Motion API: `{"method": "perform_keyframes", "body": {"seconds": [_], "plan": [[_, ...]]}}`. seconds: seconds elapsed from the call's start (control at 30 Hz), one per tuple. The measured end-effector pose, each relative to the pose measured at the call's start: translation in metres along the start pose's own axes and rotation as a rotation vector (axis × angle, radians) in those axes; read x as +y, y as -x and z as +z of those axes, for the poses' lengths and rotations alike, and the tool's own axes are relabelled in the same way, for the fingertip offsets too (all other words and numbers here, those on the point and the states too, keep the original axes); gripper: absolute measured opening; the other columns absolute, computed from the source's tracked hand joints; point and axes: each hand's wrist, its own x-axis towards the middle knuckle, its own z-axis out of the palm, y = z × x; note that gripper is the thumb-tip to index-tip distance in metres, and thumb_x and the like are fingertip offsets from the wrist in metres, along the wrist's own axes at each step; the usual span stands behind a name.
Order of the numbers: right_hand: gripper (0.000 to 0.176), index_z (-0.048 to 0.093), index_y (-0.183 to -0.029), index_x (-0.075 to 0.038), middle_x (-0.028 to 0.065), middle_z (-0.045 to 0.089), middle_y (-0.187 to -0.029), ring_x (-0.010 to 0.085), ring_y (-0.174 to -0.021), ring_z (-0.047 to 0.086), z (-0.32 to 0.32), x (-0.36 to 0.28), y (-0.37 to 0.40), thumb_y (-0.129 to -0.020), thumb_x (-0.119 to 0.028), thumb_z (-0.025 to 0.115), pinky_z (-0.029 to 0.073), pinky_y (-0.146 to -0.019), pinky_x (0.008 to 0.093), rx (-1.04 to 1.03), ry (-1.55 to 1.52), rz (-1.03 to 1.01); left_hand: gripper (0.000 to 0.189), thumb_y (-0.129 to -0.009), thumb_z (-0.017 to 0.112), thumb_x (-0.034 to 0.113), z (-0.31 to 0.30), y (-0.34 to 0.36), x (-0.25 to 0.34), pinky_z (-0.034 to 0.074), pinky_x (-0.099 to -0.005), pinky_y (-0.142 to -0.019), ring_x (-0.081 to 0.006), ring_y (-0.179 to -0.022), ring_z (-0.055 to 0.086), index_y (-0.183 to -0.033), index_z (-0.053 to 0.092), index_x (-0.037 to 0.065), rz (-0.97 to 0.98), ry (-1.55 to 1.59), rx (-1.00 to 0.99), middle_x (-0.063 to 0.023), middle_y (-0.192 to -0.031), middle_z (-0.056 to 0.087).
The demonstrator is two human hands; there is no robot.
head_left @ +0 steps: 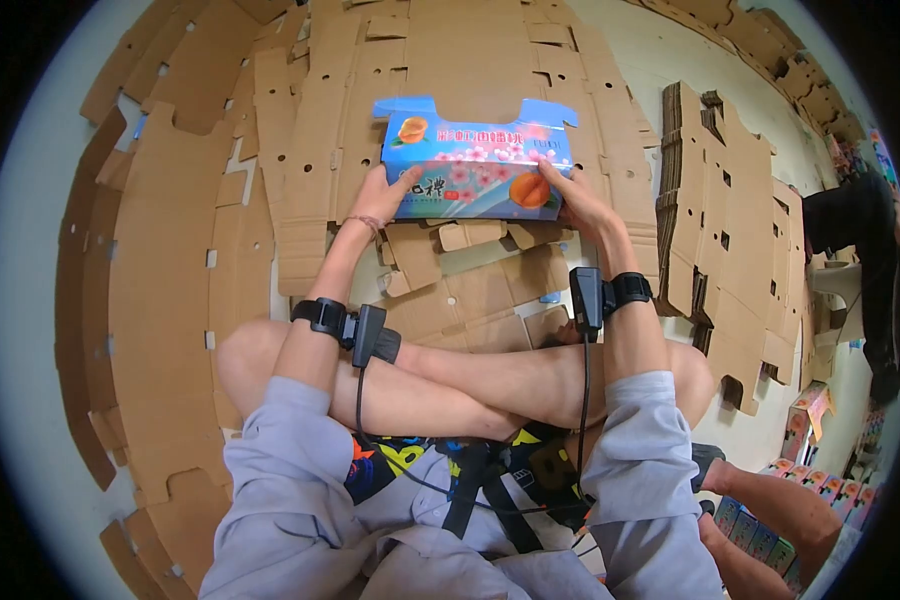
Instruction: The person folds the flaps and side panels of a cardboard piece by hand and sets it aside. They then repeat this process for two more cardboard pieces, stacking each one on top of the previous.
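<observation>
A blue and pink printed fruit box, with peach pictures, blossoms and Chinese lettering, is held up in front of me. Its upper edge has a wide cut-out between two raised corner flaps. My left hand grips its lower left side, thumb on the front panel. On the opposite end, my right hand grips the lower right side, thumb also on the front. The fingers behind the box are hidden. Beneath it lie flat brown cardboard blanks.
A tall stack of folded cardboard blanks stands to the right. More large cardboard sheets cover the floor on the left. At lower right, another person's legs are beside rows of printed boxes. Cables run from my wrist devices.
</observation>
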Motion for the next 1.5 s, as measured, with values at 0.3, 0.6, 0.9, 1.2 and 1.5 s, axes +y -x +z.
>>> {"method": "perform_keyframes", "body": {"seconds": [0.3,0.6,0.9,1.2,1.5], "plan": [[0.072,0.059,-0.101,0.005,0.0230,0.063,-0.092,0.0386,-0.087,0.061,0.021,-0.011,-0.003,-0.071,-0.060,0.067,0.047,-0.073,0.0406,0.628,0.692,-0.189,0.066,-0.063,0.067,0.069,-0.015,-0.022,0.047,0.050,-0.0383,-0.059,-0.0276,-0.068,0.066,-0.072,0.068,0.004,-0.314,-0.922,-0.076,-0.0146,-0.070,0.066],[0.051,0.060,-0.110,-0.009,0.0160,0.057,-0.102,0.0334,-0.095,0.054,0.044,0.017,-0.017,-0.080,-0.050,0.063,0.039,-0.080,0.0470,0.871,1.011,-0.385,0.063,-0.063,0.064,0.071,-0.002,-0.023,0.016,0.049,-0.0423,-0.060,-0.0313,-0.069,0.065,-0.071,0.065,0.009,-0.138,-0.883,0.081,-0.0130,-0.067,0.064],[0.039,0.056,-0.124,-0.023,0.0165,0.054,-0.112,0.0341,-0.099,0.051,0.050,0.032,-0.006,-0.087,-0.035,0.057,0.039,-0.085,0.0477,0.812,1.077,-0.500,0.055,-0.079,0.064,0.047,0.017,-0.008,-0.005,0.038,-0.0426,-0.089,-0.0236,-0.116,0.049,-0.122,0.052,0.017,0.053,-0.732,0.371,-0.0115,-0.135,0.044],[0.033,0.061,-0.115,-0.019,0.0187,0.049,-0.123,0.0394,-0.109,0.047,0.062,0.031,0.028,-0.084,-0.028,0.059,0.040,-0.090,0.0474,0.754,0.801,-0.539,0.035,-0.089,0.053,0.038,0.022,0.007,-0.009,0.029,-0.0436,-0.092,-0.0250,-0.119,0.045,-0.119,0.055,0.021,0.190,-0.912,0.240,-0.0044,-0.134,0.046],[0.041,0.053,-0.118,-0.009,0.0194,0.044,-0.132,0.0433,-0.116,0.042,0.090,0.033,0.015,-0.083,-0.030,0.057,0.031,-0.098,0.0531,0.848,1.129,-0.517,0.036,-0.085,0.058,0.039,0.049,0.017,-0.010,0.030,-0.0490,-0.096,-0.0285,-0.120,0.043,-0.113,0.057,0.016,0.340,-1.027,0.357,-0.0070,-0.124,0.051]]}}
